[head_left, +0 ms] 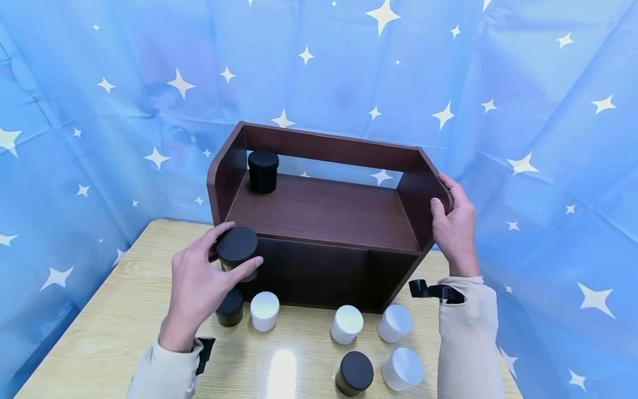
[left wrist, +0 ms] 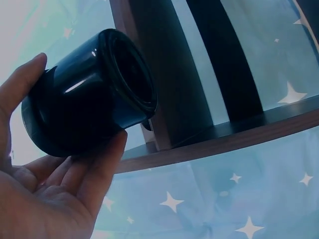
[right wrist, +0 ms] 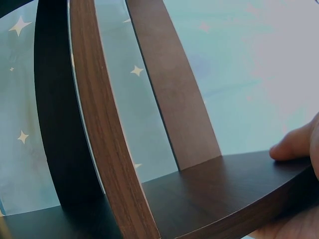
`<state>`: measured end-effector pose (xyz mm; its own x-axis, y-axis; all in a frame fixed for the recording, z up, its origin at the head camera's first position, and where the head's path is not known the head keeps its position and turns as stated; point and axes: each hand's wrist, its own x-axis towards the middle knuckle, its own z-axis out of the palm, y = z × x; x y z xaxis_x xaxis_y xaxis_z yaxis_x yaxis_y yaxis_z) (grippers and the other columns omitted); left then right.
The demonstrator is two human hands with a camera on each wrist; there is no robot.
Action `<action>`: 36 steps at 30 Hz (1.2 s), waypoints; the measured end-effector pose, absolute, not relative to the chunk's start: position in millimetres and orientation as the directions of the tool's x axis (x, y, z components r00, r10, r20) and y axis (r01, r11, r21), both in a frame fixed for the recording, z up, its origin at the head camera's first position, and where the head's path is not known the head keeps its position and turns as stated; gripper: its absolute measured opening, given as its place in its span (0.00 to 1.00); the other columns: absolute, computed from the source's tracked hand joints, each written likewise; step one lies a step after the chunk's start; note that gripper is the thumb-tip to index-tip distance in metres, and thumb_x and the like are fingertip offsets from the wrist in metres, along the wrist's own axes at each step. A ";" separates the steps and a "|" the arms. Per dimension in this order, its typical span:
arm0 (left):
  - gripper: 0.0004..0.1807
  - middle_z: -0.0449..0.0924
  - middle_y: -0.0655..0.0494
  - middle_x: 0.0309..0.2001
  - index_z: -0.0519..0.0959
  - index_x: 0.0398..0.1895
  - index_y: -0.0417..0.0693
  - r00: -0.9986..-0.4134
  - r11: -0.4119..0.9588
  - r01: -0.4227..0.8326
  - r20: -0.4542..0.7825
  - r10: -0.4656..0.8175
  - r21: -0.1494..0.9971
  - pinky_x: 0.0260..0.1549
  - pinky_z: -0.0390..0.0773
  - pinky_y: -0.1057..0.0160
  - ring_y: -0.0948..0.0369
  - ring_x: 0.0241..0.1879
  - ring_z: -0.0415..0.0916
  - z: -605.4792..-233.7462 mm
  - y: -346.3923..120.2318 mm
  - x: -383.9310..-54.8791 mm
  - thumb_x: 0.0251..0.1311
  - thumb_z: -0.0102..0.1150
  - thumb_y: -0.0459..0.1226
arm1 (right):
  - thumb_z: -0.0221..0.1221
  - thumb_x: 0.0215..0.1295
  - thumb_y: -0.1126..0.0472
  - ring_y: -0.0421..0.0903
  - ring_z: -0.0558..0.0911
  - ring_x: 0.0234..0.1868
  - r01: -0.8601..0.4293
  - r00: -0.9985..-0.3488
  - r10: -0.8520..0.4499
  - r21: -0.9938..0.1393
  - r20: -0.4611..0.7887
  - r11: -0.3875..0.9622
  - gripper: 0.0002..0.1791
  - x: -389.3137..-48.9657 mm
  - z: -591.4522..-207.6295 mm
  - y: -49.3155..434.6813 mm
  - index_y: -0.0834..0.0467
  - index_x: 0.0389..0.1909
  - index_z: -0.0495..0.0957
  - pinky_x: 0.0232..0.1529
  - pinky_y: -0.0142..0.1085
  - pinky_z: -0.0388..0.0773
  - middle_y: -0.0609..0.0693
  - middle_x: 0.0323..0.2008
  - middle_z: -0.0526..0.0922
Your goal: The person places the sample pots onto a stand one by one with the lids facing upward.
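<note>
Your left hand (head_left: 194,282) pinches a black jar (head_left: 237,245) toward two o'clock; your right hand (head_left: 456,233), pointing toward eleven, grips the shelf (head_left: 324,213).

Head view: blue fabric backdrop (head_left: 344,94), creased and printed with pale four-pointed stars (head_left: 382,16), spanning nine o'clock through twelve to three; light wood-grain table (head_left: 109,332) at six o'clock, its top bearing a bright reflection (head_left: 282,372).
</note>
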<state>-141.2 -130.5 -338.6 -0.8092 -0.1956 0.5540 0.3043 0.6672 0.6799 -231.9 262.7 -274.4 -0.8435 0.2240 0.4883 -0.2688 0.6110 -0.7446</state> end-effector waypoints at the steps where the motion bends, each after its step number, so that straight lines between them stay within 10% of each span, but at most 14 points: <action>1: 0.38 0.89 0.47 0.46 0.81 0.58 0.47 -0.807 0.664 0.311 0.558 -0.192 0.680 0.35 0.80 0.60 0.51 0.38 0.87 -336.0 -130.2 -142.3 0.40 0.83 0.46 | 0.46 0.75 0.62 0.50 0.79 0.59 -0.270 -0.843 0.223 -0.743 0.489 0.612 0.28 -231.5 -274.0 262.4 0.44 0.74 0.65 0.45 0.18 0.74 0.53 0.69 0.74; 25: 0.37 0.86 0.46 0.36 0.78 0.62 0.49 -0.825 0.644 0.344 0.547 -0.140 0.683 0.31 0.71 0.60 0.56 0.25 0.74 -303.0 -119.6 -179.9 0.46 0.79 0.48 | 0.45 0.76 0.61 0.53 0.78 0.61 -0.266 -0.854 0.208 -0.742 0.478 0.616 0.28 -229.8 -274.0 264.6 0.43 0.75 0.63 0.47 0.21 0.76 0.54 0.70 0.73; 36: 0.40 0.83 0.40 0.55 0.73 0.66 0.42 -0.850 0.676 0.320 0.516 -0.104 0.664 0.44 0.78 0.47 0.45 0.44 0.79 -295.4 -111.5 -201.0 0.51 0.75 0.49 | 0.45 0.76 0.60 0.52 0.78 0.60 -0.265 -0.857 0.213 -0.755 0.470 0.600 0.28 -229.9 -273.7 264.6 0.42 0.75 0.63 0.46 0.18 0.74 0.53 0.70 0.73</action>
